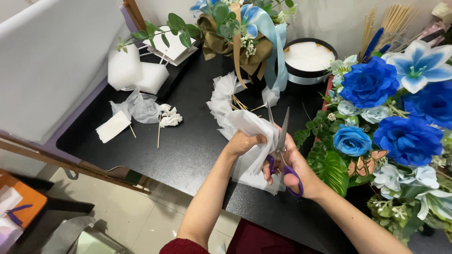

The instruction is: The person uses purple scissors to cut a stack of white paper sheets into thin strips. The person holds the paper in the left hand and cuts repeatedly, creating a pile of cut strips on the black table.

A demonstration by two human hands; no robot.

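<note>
Well beyond the fingers, a round black box (pixel 309 60) holds a white foam block. Nearer, one sheet of thin white crinkled tissue (pixel 252 141) hangs bunched over the black tabletop (pixel 188 146) — the left hand (pixel 245 141) has its fingers clamped on it. The right hand (pixel 294 164) has its fingers through the purple-handled scissors (pixel 282 150), the two blades apart just beside the tissue.

White tissue (pixel 252 129) hung crumpled and folded above the dark surface (pixel 188 146), near the front edge. Purple-handled scissors (pixel 281 150) stood upright against it, blades slightly parted, tips pointing away.
</note>
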